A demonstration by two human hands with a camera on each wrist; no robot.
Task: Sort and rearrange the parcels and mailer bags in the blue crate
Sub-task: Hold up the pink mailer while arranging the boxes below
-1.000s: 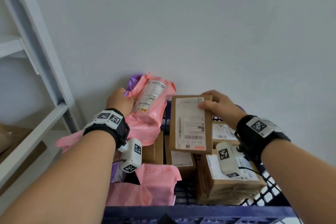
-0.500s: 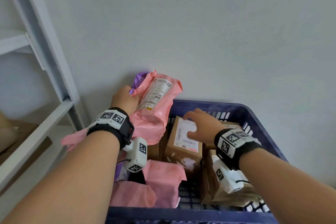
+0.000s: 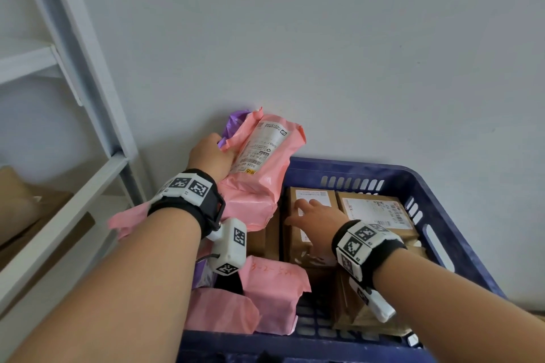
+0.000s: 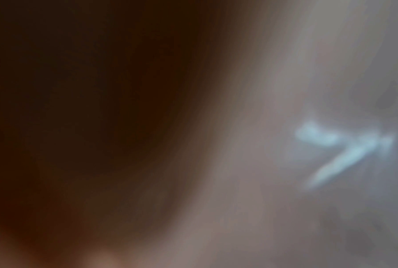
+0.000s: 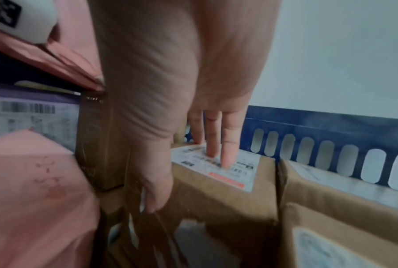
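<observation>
Left hand (image 3: 211, 153) curled round the upper end of a pink mailer bag (image 3: 259, 165), holding it upright over the far left corner of the blue crate (image 3: 436, 203), label facing the camera; a purple mailer bag (image 3: 233, 124) peeking out behind it. Left wrist view dark and blurred, nothing readable there.

Right hand (image 3: 317, 215) laid flat with straight fingers (image 5: 227, 148) pressing on the white label of a brown cardboard parcel (image 5: 225, 195) standing in the middle of the crate, thumb down along its near side. Touching that parcel on the right, a second labelled cardboard parcel (image 3: 374, 212) against the crate's slotted far wall. Two more pink mailer bags at the near left of the crate, one marked in red handwriting (image 3: 272, 289), the other (image 3: 221, 312) just beside it. White shelving frame (image 3: 97, 115) to the left, against the pale wall.
</observation>
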